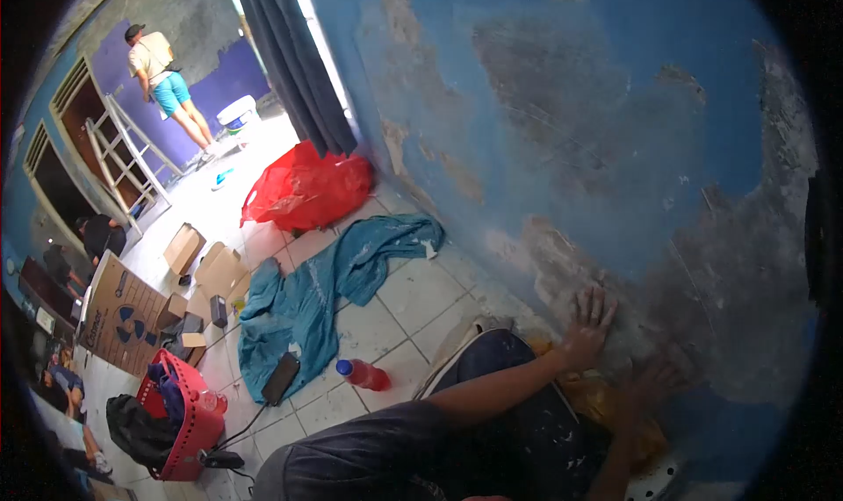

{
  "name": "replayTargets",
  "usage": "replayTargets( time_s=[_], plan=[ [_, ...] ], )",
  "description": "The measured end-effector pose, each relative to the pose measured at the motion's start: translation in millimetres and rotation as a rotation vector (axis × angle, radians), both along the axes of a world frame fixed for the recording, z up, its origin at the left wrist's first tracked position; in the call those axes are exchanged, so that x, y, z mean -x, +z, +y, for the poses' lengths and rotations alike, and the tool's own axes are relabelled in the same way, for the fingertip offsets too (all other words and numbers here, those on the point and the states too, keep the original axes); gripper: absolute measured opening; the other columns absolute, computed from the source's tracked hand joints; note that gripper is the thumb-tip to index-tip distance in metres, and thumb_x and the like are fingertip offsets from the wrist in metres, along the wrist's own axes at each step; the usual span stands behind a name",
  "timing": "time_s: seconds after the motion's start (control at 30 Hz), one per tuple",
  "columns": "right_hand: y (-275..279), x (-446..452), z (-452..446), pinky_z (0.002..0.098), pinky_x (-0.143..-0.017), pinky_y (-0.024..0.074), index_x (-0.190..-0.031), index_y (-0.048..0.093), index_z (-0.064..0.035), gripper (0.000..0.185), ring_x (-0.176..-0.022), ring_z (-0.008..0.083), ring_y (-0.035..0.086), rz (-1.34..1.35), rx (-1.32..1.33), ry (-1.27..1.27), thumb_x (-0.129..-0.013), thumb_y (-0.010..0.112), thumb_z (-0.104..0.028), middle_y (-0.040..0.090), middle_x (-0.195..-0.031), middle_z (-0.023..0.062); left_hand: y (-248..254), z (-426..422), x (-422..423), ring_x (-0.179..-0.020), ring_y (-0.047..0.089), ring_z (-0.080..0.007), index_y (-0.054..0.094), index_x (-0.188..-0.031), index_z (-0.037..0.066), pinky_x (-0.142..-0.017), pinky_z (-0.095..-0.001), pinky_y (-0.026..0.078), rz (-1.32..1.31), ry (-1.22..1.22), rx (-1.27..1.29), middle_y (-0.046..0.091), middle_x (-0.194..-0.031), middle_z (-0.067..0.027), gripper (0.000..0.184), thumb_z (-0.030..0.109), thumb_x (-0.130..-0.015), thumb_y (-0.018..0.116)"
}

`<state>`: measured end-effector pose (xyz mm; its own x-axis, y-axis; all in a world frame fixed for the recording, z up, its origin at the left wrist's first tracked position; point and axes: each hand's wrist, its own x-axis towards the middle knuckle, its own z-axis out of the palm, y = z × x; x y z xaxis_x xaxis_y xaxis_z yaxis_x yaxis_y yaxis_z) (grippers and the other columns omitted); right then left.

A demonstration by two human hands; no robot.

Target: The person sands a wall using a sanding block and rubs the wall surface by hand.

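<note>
My left hand (587, 332) lies against the lower part of the blue wall (544, 167), its fingers spread over a bare grey patch (562, 259). Lower and to the right, my right hand (657, 382) is also against the wall, dim in shadow, with its fingers apart. Neither hand shows anything held. Under my forearms is a dark blue fabric item with pale specks (492, 365). Yellowish cloth or plastic (590, 396) shows between my arms. The wall's paint is worn off in several grey, rough areas.
A red-capped-in-blue bottle (367, 375), a phone (281, 379) on teal cloth (303, 299), a pink basket (189, 422), cardboard boxes (123, 317) and a red bag (312, 185) lie on the tiles. Behind are a ladder (132, 163) and a person (158, 71); more people are at left.
</note>
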<state>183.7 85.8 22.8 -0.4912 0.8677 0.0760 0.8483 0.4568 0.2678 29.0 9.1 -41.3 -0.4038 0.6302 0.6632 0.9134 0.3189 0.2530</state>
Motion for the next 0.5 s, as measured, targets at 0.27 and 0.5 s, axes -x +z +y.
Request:
replayTargets(
  time_s=[0.27, 0.5],
  plan=[
    [-47.7, -14.0, 33.2, 0.0602, -0.109, 0.0232, -0.145, 0.028, 0.0010, 0.073, -0.134, 0.0470, 0.028, 0.782, -0.361, 0.254, -0.096, 0.049, -0.048, 0.032, -0.144, 0.0278, -8.5, 1.7, 2.3, -0.140, -0.009, -0.0550, 0.016, -0.148, -0.006, -0.107, -0.0700, 0.000, -0.071, -0.060, -0.001, -0.002, -0.151, -0.0381, 0.107, 0.050, -0.075, 0.070],
    [-25.1, -13.7, 25.4, 0.0598, -0.107, 0.0253, -0.146, 0.024, 0.0008, 0.073, -0.134, 0.0480, 0.026, 0.708, -0.440, 0.373, -0.096, 0.047, -0.047, 0.029, -0.144, 0.0279, -2.4, -4.7, 5.6, -0.139, -0.011, -0.0549, 0.012, -0.149, -0.006, -0.105, -0.0729, -0.002, -0.082, -0.097, 0.059, -0.004, -0.151, -0.0378, 0.114, 0.055, -0.073, 0.071]
  ],
)
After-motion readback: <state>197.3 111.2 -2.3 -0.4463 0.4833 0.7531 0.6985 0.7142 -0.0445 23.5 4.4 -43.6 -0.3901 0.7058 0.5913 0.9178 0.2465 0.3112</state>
